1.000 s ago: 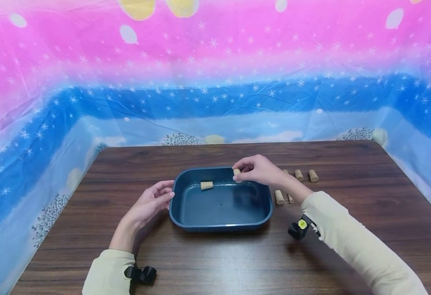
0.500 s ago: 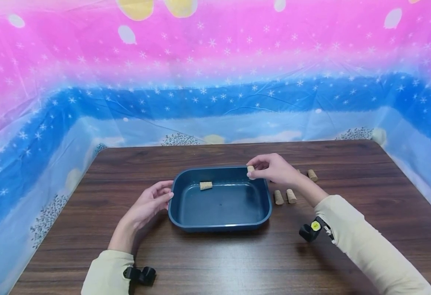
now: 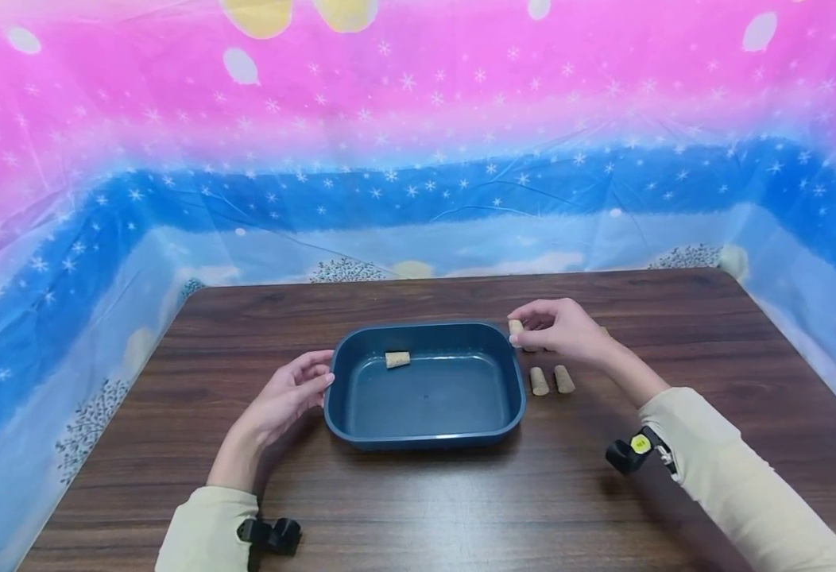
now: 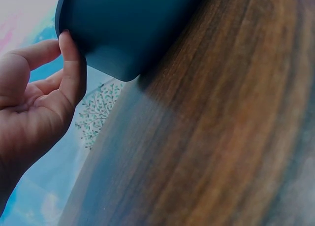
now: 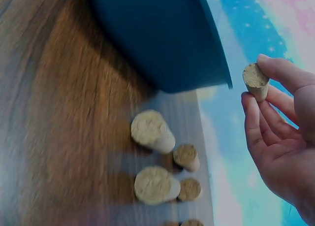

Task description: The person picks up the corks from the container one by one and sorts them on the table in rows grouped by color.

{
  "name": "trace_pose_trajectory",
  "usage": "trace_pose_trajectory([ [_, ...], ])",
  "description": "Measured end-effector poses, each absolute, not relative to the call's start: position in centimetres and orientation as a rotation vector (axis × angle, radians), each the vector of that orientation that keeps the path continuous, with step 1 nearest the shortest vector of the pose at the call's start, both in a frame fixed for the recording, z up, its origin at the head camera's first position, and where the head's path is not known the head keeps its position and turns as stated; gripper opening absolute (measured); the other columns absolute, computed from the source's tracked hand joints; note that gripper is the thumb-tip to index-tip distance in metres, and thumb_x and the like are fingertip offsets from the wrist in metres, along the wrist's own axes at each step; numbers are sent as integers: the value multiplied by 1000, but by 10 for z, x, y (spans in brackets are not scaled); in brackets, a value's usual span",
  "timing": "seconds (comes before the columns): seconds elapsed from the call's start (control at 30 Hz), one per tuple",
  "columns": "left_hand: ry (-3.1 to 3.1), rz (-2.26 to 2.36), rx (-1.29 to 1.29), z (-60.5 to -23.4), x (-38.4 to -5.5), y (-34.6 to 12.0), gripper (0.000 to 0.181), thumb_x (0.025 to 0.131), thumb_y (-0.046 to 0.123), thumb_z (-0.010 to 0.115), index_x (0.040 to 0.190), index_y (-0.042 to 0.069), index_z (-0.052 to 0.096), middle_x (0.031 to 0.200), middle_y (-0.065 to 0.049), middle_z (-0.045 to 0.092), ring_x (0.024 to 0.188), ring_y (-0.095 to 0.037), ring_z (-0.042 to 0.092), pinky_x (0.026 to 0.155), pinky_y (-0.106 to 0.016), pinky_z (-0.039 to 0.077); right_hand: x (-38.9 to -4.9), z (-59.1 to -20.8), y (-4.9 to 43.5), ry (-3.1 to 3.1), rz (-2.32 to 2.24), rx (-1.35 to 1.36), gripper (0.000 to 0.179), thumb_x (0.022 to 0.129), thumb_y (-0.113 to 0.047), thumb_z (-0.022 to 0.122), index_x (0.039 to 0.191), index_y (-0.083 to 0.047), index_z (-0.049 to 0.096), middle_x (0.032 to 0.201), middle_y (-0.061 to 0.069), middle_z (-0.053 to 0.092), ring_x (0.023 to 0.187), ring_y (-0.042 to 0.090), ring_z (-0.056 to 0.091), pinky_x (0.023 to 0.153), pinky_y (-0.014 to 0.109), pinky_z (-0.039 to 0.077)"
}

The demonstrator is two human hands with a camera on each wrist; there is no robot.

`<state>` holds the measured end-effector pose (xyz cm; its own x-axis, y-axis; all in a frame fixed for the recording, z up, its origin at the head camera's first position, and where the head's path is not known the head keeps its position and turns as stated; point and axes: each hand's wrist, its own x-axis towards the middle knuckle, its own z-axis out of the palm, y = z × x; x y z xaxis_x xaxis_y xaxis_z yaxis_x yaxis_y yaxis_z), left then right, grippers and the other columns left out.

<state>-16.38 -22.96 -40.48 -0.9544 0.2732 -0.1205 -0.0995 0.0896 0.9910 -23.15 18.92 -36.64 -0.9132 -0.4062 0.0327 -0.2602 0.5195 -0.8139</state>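
My right hand [image 3: 568, 327] pinches a tapered cork stopper [image 5: 256, 78] between thumb and fingertips, just beyond the right rim of the dark blue plastic basin [image 3: 425, 438]. The basin stands mid-table, with one cork [image 3: 397, 360] lying on its side inside near the back wall. At the basin's left end my left hand [image 3: 285, 401] touches the rim with its thumb and fingertips, the fingers relaxed; the left wrist view shows the fingertips [image 4: 65, 36] against the outer wall. Two corks [image 3: 539, 381] stand right of the basin, and others behind them are partly hidden by my right hand.
Several corks, large ones [image 5: 148, 130] and smaller ones [image 5: 186, 156], stand close together on the wooden table [image 3: 418, 508]. A printed pink and blue cloth [image 3: 418, 183] hangs around the table's back and sides.
My right hand has moved right with the pinched cork, from over the basin's back rim to beyond its right end. The left hand and the cork in the basin have stayed put.
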Motion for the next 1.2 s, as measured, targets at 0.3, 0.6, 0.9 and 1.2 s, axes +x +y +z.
trace_pose_trajectory([
  [0.3,2096,1942,177,-405,-163,-229,52,100,9,53,143,-7,31,108,-14,53,86,-13,60,80,-26,53,-228,-374,216,2617,-1349,-549,43,83,-26,77,118,-2,67,93,8,67,83,23,60,67,33,52],
  [0.6,2106,1942,184,-405,-163,-229,51,100,8,53,143,-8,32,109,-14,53,87,-13,60,80,-26,53,-224,-380,242,2656,-1262,-517,42,85,-26,76,118,-2,67,93,5,68,85,21,60,68,32,50],
  [0.9,2099,1943,182,-405,-163,-229,51,100,9,53,143,-7,31,109,-15,52,86,-14,60,80,-26,53,-217,-391,264,2624,-1240,-441,46,85,-25,76,119,3,65,101,10,66,87,19,58,71,29,49],
  [1.2,2108,1935,180,-406,-163,-230,52,100,11,54,144,-6,31,113,-19,51,90,-14,60,83,-26,53,-213,-403,280,2652,-1100,-423,49,86,-30,74,123,1,64,98,6,70,89,17,62,76,29,48],
])
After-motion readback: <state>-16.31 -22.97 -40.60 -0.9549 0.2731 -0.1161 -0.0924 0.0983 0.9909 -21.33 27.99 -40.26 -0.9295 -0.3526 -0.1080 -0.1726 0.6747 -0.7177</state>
